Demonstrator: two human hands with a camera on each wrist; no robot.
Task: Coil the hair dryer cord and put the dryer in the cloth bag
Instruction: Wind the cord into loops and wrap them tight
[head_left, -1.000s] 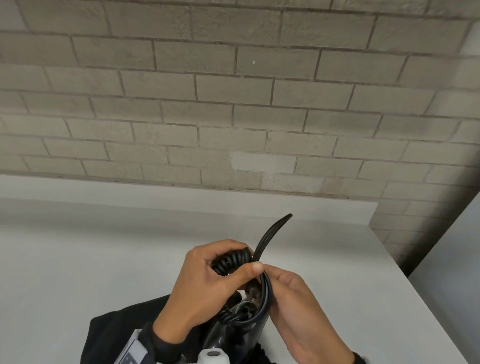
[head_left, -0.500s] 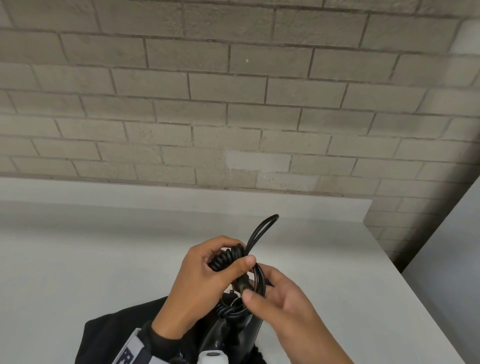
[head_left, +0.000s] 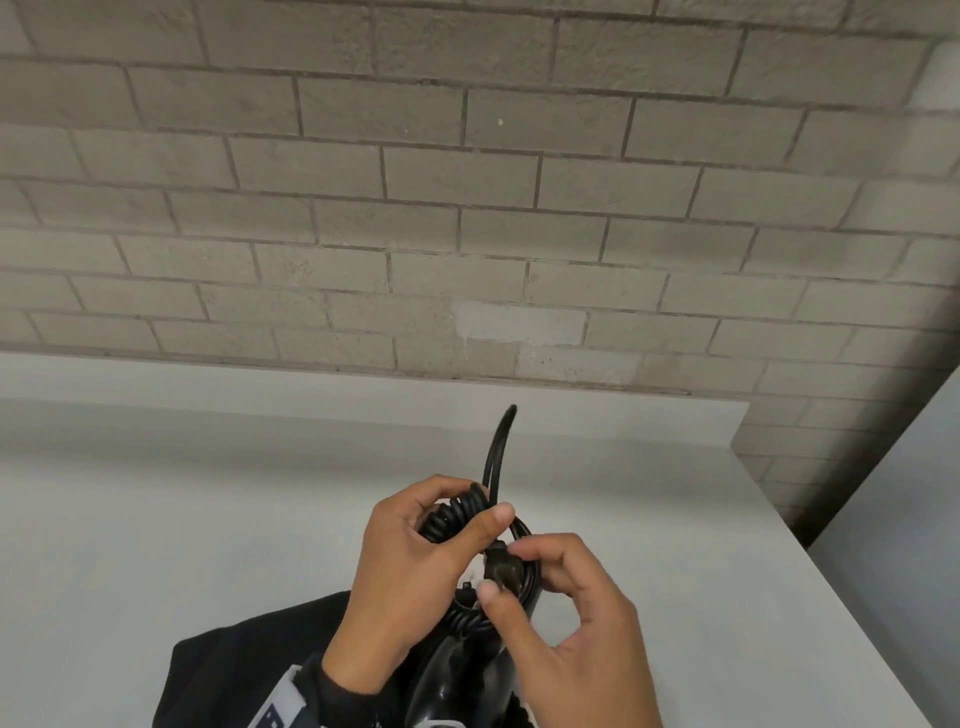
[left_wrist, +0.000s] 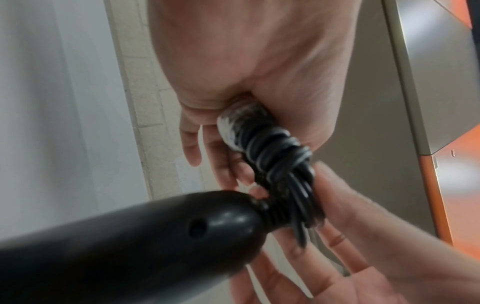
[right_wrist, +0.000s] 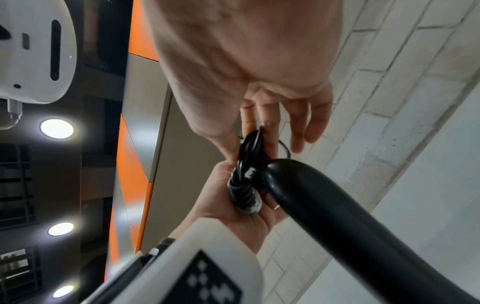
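My left hand (head_left: 467, 506) grips the black cord, wound into a tight coil (head_left: 449, 519), thumb pressed across the front. One loop of cord (head_left: 496, 452) sticks up above the fist. My right hand (head_left: 504, 571) pinches the plug (head_left: 500, 564) between thumb and forefinger against the coil. The black hair dryer handle (head_left: 457, 675) hangs below the hands, over the black cloth bag (head_left: 234, 670). The left wrist view shows the coil (left_wrist: 272, 148) in my palm and the handle end (left_wrist: 155, 236). The right wrist view shows the handle (right_wrist: 337, 205) and the cord (right_wrist: 246, 164).
The bag lies on a white table (head_left: 156, 519) whose right edge (head_left: 831, 587) runs diagonally. A grey brick wall (head_left: 467, 208) stands behind the table. The rest of the dryer is cut off at the bottom of the head view.
The right hand came round from behind the coil to its front and now pinches the plug. The upstanding loop of cord has swung more upright. The left hand keeps its grip.
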